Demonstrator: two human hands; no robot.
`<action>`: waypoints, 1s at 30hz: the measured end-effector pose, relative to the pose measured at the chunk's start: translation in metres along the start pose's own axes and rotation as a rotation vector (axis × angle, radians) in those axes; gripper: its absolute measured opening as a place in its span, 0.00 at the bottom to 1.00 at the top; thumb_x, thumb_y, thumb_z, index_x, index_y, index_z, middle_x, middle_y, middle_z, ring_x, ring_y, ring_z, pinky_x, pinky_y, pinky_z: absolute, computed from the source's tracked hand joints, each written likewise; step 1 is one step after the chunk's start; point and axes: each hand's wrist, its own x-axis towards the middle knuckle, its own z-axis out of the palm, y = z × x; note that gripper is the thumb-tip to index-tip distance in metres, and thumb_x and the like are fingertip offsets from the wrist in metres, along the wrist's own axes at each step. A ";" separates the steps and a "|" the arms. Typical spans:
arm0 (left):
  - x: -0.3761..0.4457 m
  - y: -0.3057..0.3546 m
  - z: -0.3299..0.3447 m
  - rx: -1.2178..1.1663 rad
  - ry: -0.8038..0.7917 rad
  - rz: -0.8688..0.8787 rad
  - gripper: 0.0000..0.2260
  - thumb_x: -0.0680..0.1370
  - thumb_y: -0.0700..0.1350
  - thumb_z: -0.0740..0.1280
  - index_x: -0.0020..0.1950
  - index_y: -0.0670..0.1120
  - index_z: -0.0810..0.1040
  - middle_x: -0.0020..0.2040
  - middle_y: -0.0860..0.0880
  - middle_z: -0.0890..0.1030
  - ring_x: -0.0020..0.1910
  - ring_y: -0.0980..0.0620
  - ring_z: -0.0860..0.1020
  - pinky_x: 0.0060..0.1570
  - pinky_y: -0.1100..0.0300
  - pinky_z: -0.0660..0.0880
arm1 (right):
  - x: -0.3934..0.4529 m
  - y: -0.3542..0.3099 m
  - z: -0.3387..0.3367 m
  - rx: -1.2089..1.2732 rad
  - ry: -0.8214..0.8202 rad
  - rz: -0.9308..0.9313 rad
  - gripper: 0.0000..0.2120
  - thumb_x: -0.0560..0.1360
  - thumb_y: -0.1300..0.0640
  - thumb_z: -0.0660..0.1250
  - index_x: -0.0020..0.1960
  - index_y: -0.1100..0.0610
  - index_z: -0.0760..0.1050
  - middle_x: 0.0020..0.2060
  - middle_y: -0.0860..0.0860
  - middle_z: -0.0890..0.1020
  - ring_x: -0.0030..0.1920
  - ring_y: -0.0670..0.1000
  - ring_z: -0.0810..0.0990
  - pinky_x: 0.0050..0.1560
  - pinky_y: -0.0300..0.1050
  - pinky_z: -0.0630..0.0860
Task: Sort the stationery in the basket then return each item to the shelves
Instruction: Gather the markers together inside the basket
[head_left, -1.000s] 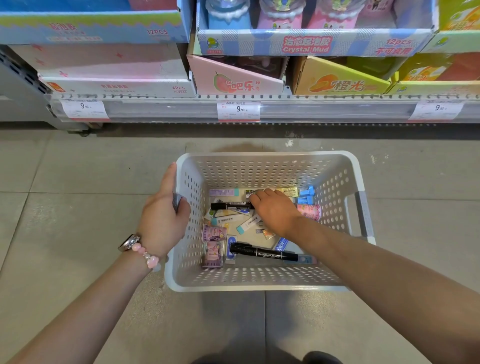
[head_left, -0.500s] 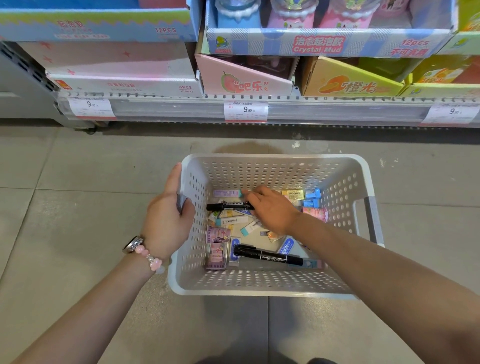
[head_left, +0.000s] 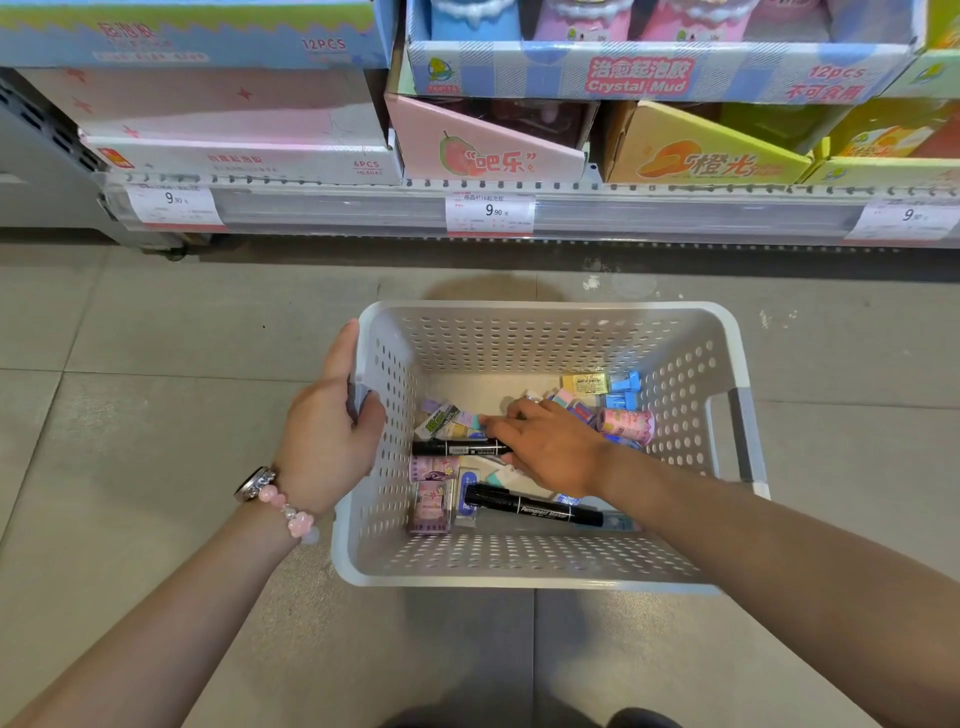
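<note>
Stationery lies in the white perforated plastic basket (head_left: 545, 338) on the grey floor. Left hand (head_left: 332, 436) grips its left handle; right hand (head_left: 550, 447), fingers stretched apart, touches a black marker (head_left: 457, 448).

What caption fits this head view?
Left hand steadies the basket; right hand reaches a black marker.

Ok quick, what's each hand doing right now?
Left hand: grips the basket by its left handle.
Right hand: on a black marker; grip cannot be told.
</note>
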 end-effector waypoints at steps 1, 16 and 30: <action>0.000 0.000 0.000 0.003 -0.002 0.001 0.29 0.78 0.38 0.60 0.76 0.53 0.55 0.36 0.43 0.79 0.26 0.44 0.77 0.24 0.44 0.76 | -0.002 0.000 0.001 -0.006 0.001 -0.015 0.23 0.81 0.53 0.54 0.75 0.58 0.57 0.64 0.56 0.74 0.68 0.55 0.64 0.61 0.51 0.65; 0.000 -0.003 0.004 0.009 0.033 0.011 0.29 0.78 0.37 0.59 0.77 0.52 0.54 0.30 0.38 0.77 0.25 0.39 0.75 0.24 0.43 0.74 | 0.015 -0.002 -0.010 0.131 0.289 0.278 0.15 0.79 0.56 0.60 0.61 0.65 0.72 0.54 0.60 0.77 0.49 0.60 0.79 0.38 0.52 0.80; 0.000 -0.005 0.007 -0.011 0.052 -0.014 0.30 0.78 0.38 0.60 0.77 0.54 0.54 0.34 0.41 0.78 0.27 0.41 0.76 0.25 0.44 0.76 | 0.036 0.010 -0.006 -0.203 0.273 0.261 0.13 0.55 0.55 0.82 0.33 0.54 0.80 0.28 0.48 0.79 0.23 0.49 0.76 0.21 0.35 0.68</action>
